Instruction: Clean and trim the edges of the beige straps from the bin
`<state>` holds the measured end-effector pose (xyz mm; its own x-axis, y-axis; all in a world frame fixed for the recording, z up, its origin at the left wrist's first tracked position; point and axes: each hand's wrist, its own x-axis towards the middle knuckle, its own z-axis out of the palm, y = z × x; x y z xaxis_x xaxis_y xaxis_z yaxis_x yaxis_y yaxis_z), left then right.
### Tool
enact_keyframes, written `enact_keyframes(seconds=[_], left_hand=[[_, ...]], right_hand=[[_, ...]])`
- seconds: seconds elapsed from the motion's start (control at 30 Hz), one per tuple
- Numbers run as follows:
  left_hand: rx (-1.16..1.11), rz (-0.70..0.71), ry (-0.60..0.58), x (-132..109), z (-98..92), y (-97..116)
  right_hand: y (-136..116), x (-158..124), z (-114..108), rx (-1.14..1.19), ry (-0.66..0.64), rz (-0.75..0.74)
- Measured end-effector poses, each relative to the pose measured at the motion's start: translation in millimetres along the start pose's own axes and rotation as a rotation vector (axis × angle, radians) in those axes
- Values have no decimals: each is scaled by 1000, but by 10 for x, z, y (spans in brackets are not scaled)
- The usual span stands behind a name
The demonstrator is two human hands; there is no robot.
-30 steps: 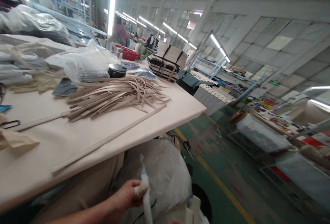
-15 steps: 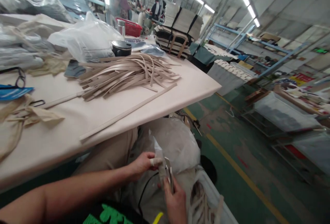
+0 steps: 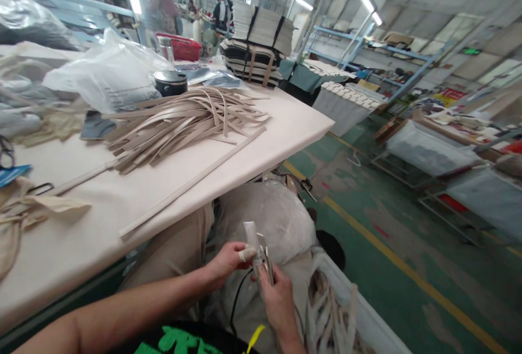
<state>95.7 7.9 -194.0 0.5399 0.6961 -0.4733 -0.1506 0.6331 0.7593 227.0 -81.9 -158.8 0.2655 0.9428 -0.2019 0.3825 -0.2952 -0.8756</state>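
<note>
My left hand (image 3: 229,265), a pale wrap on one finger, pinches a whitish, partly see-through strip (image 3: 250,232) whose top end sticks up. My right hand (image 3: 278,297) is closed around a small bundle of thin flat straps (image 3: 266,260), their ends pointing up beside the strip. Both hands are close together over my lap, below the table edge. On the table (image 3: 155,207) lies a large pile of long beige-brown straps (image 3: 183,123), with one single strap (image 3: 196,180) apart from it near the front edge.
A bin (image 3: 359,310) of loose straps stands at my right. Beyond my hands is a plastic-covered bundle (image 3: 269,212). The table also bears a plastic bag (image 3: 110,71), a dark lidded pot (image 3: 170,82) and strapped stacks (image 3: 261,44). Carts (image 3: 432,147) stand across the aisle.
The view has turned a little to the right. The whitish strip now stands straighter and shows its flat face. Both hands keep their hold, close together.
</note>
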Motion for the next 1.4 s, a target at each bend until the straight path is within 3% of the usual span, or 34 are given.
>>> enact_keyframes(seconds=[0.17, 0.37, 0.53, 0.7, 0.87, 1.03, 1.2, 1.4], left_hand=[[-128, 17, 120, 20, -25, 26], [-65, 8, -68, -19, -20, -16], [-148, 67, 125, 10, -63, 57], [-38, -36, 20, 14, -84, -7], [-89, 39, 152, 49, -110, 27], [-27, -39, 43, 1, -102, -6], [-99, 34, 165, 33, -112, 72], [-43, -50, 58, 8, -105, 24]], right_hand=[[-27, -31, 56, -47, 12, 2], [71, -26, 109, -8, 33, -15], [98, -31, 129, -50, 49, -21], [94, -37, 135, -45, 75, -34], [123, -51, 143, -72, 39, -33], [158, -59, 161, -57, 54, -14], [159, -74, 159, -51, 22, -12], [177, -64, 157, -36, 38, -1]])
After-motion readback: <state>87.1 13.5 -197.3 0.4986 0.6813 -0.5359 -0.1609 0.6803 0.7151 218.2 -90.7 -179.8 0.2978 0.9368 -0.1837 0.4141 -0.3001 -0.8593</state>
